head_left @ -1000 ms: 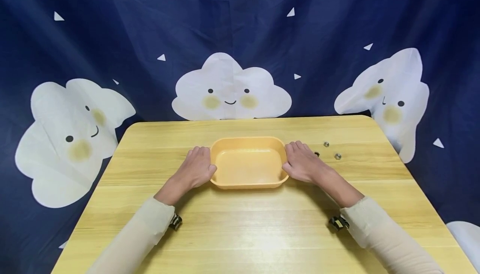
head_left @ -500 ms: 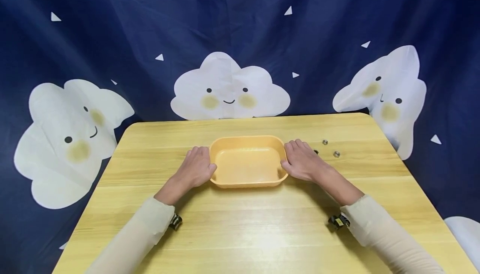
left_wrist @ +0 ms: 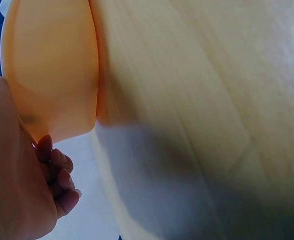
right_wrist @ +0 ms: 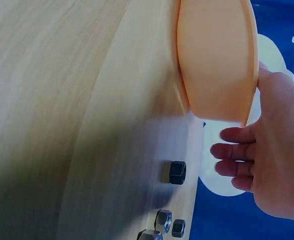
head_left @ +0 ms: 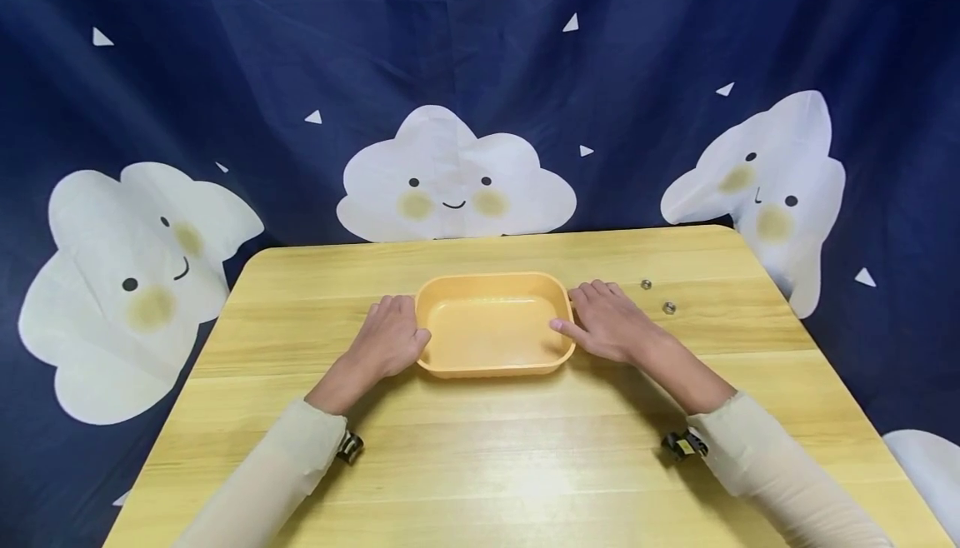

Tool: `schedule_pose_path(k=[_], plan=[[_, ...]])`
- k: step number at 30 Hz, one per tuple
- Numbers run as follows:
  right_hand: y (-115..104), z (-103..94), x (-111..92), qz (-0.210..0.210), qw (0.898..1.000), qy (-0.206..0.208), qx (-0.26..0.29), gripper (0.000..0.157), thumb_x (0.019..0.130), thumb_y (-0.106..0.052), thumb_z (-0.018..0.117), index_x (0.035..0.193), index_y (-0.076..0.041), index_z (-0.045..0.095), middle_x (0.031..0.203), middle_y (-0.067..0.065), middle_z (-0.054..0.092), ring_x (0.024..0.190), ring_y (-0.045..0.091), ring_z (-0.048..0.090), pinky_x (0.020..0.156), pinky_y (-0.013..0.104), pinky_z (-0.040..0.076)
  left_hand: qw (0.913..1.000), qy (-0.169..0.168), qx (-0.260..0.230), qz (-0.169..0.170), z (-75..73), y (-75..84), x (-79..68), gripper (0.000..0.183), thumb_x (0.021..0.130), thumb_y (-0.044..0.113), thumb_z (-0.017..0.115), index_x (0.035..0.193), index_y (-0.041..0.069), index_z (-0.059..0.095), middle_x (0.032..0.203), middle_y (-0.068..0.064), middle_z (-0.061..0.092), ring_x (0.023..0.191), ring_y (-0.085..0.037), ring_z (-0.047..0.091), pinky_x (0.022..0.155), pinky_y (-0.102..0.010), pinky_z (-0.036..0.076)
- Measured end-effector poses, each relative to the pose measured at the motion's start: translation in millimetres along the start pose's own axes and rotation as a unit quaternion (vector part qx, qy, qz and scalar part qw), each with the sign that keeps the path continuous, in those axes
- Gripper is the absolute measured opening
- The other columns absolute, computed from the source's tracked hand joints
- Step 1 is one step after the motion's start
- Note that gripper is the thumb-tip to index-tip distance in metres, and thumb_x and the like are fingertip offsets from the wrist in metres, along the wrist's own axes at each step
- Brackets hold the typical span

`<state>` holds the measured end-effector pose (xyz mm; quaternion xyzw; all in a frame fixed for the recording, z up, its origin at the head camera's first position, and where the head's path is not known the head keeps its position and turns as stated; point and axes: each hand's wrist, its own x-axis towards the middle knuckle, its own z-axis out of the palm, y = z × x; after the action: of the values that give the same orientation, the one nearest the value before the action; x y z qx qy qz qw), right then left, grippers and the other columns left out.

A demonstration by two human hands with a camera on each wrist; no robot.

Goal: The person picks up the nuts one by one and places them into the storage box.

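A shallow orange plastic tray point(head_left: 495, 369) with rounded corners sits on the wooden table, and its inside shows bare. My left hand point(head_left: 390, 336) grips the tray's left end, thumb over the rim and fingers curled at the outer side. At the opposite end is my right hand point(head_left: 611, 323), its thumb stretched over the rim into the tray. In the right wrist view the fingers point(right_wrist: 235, 151) of that hand are loosely extended and apart from the tray wall. Close by on the table stand a dark hex nut point(right_wrist: 177, 172) and a silver hex nut point(right_wrist: 162, 220).
Two nuts show right of my right hand in the head view, a farther one point(head_left: 647, 284) and a nearer one point(head_left: 669, 308). A dark blue curtain point(head_left: 510, 48) with white clouds hangs behind the far edge of the table point(head_left: 465, 465).
My right hand has loosened, its thumb straightening farther into the tray and its fingers shifting slightly outward. The left hand keeps its grip, and the tray stays nearly in place.
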<state>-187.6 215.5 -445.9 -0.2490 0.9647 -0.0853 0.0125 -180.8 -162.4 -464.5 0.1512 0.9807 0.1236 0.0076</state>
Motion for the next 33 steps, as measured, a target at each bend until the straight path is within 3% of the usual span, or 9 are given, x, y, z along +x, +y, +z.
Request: schedule_pose_path(k=[5,11,19,33], plan=[[2.4,-2.6,0.3,-0.008,1.0,-0.001,-0.006,0.071,0.103,-0.064,0.043,0.128,-0.001,0.062,0.123,0.017,0.066,0.12,0.036,0.057,0.106,0.054,0.041,1.0,-0.001,0.003,-0.001,-1.2,0.9,-0.2,0.028,0.089,0.028,0.051,0.096,0.002,0.054,0.092,-0.01,0.053,0.088,-0.029,0.047,0.079,-0.038,0.035],[7.1,-9.4,-2.2,-0.018,1.0,0.002,-0.016,0.059,0.106,-0.05,0.047,0.129,0.001,0.061,0.125,0.02,0.065,0.122,0.037,0.057,0.108,0.055,0.041,1.0,0.001,0.005,0.0,-0.8,1.9,-0.5,0.028,0.089,0.028,0.053,0.097,0.002,0.055,0.091,-0.009,0.054,0.087,-0.029,0.048,0.079,-0.038,0.037],[15.5,-14.2,-5.7,-0.025,0.999,-0.001,-0.03,0.061,0.107,-0.049,0.045,0.135,0.004,0.058,0.126,0.023,0.064,0.118,0.04,0.062,0.103,0.056,0.048,0.9999,0.01,0.009,-0.001,-0.3,0.9,-0.3,0.028,0.088,0.028,0.053,0.096,0.001,0.055,0.089,-0.009,0.054,0.085,-0.029,0.048,0.078,-0.038,0.036],[23.6,-22.7,-12.1,-0.053,0.996,0.021,-0.07,0.044,0.105,-0.034,0.055,0.125,0.005,0.062,0.116,0.02,0.066,0.11,0.039,0.063,0.096,0.055,0.051,1.0,0.006,0.006,-0.002,1.0,-0.5,-0.4,0.027,0.09,0.028,0.051,0.097,0.002,0.054,0.091,-0.01,0.054,0.087,-0.029,0.048,0.078,-0.038,0.035]])
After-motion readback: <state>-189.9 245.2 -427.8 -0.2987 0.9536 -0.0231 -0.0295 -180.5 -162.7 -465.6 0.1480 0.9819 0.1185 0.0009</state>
